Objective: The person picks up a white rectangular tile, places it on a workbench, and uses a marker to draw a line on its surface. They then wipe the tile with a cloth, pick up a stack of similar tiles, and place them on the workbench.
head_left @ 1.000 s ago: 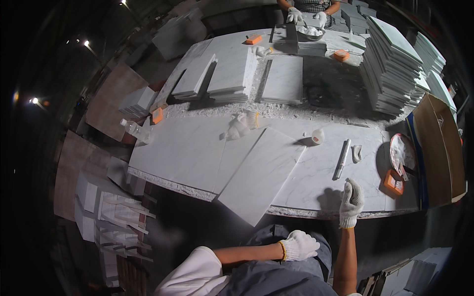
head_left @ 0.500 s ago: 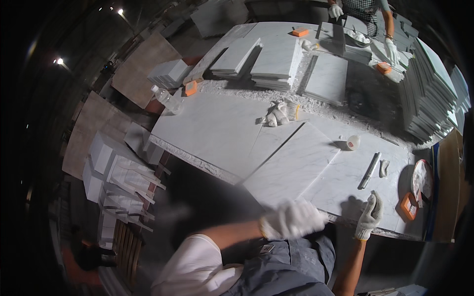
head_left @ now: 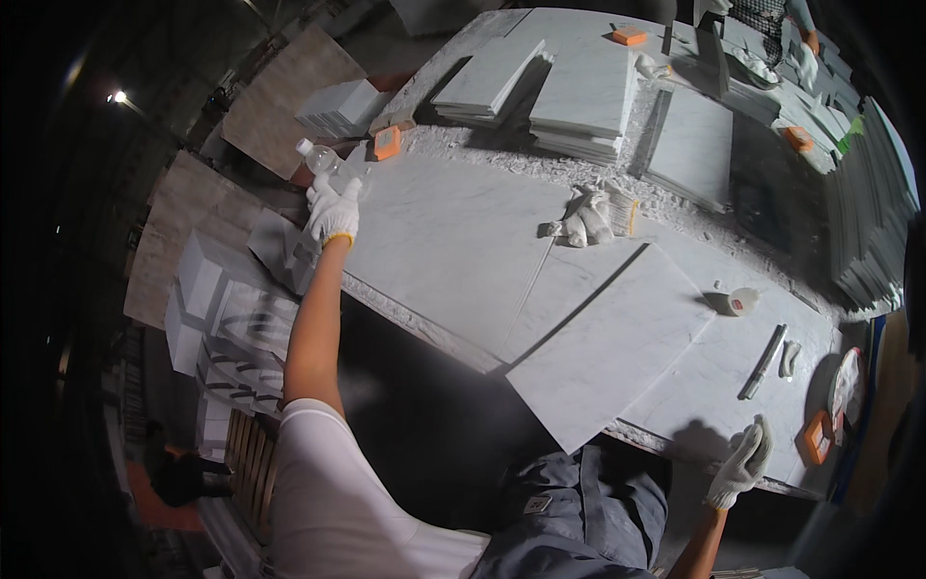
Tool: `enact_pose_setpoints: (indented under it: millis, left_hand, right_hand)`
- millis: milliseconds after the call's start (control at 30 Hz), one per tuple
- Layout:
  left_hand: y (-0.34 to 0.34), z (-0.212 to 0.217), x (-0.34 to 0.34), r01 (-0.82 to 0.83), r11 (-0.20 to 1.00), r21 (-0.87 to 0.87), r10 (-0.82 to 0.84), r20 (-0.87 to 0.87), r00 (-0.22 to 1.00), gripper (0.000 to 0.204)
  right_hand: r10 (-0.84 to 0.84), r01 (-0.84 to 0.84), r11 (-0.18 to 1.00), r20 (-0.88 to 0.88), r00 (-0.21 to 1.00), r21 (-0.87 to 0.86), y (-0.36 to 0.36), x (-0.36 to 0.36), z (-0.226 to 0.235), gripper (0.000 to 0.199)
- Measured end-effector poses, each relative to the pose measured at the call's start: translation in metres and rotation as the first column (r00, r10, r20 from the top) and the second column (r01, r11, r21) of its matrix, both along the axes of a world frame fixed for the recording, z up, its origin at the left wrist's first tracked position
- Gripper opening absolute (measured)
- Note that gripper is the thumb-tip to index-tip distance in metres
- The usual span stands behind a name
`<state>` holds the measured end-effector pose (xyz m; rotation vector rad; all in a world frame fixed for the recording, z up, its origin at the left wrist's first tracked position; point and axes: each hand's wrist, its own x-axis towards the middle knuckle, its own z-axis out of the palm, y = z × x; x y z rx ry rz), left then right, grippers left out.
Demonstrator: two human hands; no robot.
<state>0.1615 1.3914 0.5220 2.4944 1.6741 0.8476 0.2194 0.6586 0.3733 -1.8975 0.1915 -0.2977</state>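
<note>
The left hand (head_left: 333, 210) was stretched far out, grip closed round a clear plastic bottle (head_left: 328, 162) at the far left corner of the white marble table (head_left: 453, 241). The right hand (head_left: 743, 465), fingers loosely apart, held nothing, resting at the near edge. Risk judged: at that reach, the gloved grip could slip and the bottle fall off the corner.

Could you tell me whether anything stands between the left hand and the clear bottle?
No. The left hand is already at the bottle, its gloved fingers against the lower part, and nothing visible lies between them.
</note>
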Motion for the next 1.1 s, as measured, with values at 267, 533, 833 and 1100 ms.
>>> enact_pose_setpoints:
  millis: [267, 533, 833, 1100]
  left_hand:
    - [0.073, -0.015, 0.021, -0.131, 0.979, -0.158, 0.158, 0.171, 0.973, 0.104]
    - [0.139, -0.019, 0.030, -0.113, 0.976, -0.188, 0.189, 0.457, 0.869, 0.115]
    - [0.158, -0.042, 0.045, -0.003, 0.986, -0.168, 0.114, 0.654, 0.748, 0.106]
    - [0.047, -0.033, 0.042, 0.290, 0.954, -0.077, -0.153, 0.706, 0.692, 0.094]
  right_hand:
    - [0.432, -0.413, 0.892, 0.073, 0.899, -0.185, 0.097, -0.018, 0.018, 0.021]
    - [0.558, -0.493, 0.790, 0.094, 0.825, -0.364, 0.120, -0.009, 0.017, 0.021]
    - [0.632, -0.570, 0.726, 0.046, 0.774, -0.385, 0.120, -0.005, 0.027, 0.023]
    - [0.663, -0.582, 0.731, 0.169, 0.729, -0.356, 0.177, 0.068, 0.068, 0.037]
